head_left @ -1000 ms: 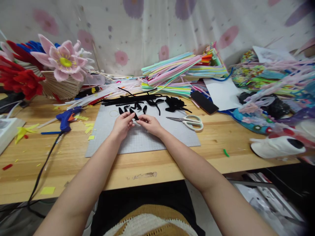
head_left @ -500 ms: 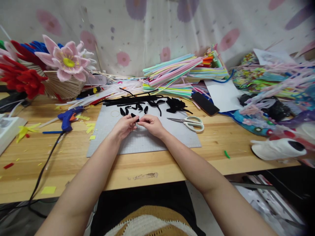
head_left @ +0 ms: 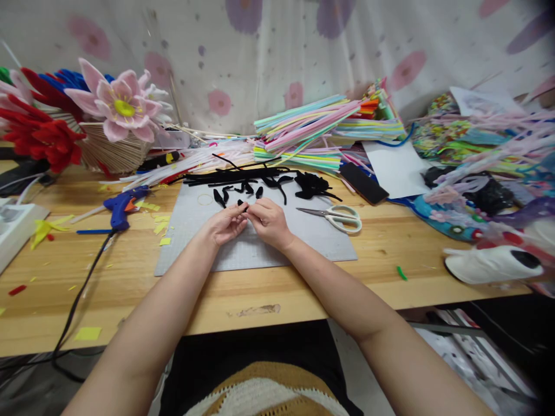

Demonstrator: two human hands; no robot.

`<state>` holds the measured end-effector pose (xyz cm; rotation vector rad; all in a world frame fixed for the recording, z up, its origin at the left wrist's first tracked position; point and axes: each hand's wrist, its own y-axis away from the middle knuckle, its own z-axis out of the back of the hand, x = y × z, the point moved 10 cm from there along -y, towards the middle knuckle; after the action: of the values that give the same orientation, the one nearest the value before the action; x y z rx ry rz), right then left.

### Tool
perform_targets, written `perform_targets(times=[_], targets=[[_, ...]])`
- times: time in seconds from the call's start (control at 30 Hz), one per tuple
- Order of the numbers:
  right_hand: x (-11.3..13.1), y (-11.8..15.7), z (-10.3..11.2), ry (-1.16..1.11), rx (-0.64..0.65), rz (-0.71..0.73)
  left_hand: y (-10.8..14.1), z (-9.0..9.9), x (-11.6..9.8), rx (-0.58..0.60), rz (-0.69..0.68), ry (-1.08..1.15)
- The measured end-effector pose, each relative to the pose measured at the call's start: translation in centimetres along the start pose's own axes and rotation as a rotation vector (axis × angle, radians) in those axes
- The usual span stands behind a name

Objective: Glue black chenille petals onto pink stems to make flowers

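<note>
Between my fingertips is a small black pipe cleaner piece, mostly covered by the fingers. My left hand pinches it from the left, and my right hand is closed on its other end, the two hands touching or nearly so. They are above a grey cutting mat. Just beyond them lie several short shaped black pieces, a row of straight black pipe cleaners and a black fuzzy clump. Scissors with pale handles lie to the right of my right hand.
A blue glue gun with a black cord lies left of the mat, among yellow scraps. Pink and red fuzzy flowers stand at the back left. Bundles of coloured pipe cleaners, a dark phone and a white shoe-like object are rightward.
My right hand has turned and its fingers have curled closer against the left fingertips, around the black piece. The whole view has shifted slightly; the things on the table stay in place.
</note>
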<state>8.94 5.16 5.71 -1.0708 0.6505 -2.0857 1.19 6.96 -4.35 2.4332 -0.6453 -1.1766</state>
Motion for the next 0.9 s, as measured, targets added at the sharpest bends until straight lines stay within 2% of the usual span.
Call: perform_targets(times=[0.07,0.27,0.4,0.57,0.63,0.8,0.9], targets=[[-1.2,0.0,-0.4,-0.072,0.039,-0.061,-0.1,0.4,-0.5,-0.009,-0.040,-0.030],[-5.1,0.9,-2.3,-0.372,0.157,-0.328,-0.1,0.9,-3.1,-0.034,-0.296,-0.253],[-5.4,1.2,-2.7,-0.497,0.171,-0.376,0.1,0.5,-2.9,-0.028,-0.316,-0.304],[-4.8,1.3,-3.3,-0.554,0.255,-0.373,0.4,0.0,-3.2,-0.012,-0.387,-0.388],[-4.5,1.2,-3.0,-0.533,0.237,-0.353,0.4,0.0,-3.1,-0.019,-0.377,-0.401],[-3.6,1.0,-2.5,-0.492,0.208,-0.284,-0.1,0.4,-1.9,-0.022,-0.223,-0.376],[-3.8,1.0,-2.6,-0.517,0.210,-0.298,0.0,0.3,-2.0,0.011,-0.229,-0.365]])
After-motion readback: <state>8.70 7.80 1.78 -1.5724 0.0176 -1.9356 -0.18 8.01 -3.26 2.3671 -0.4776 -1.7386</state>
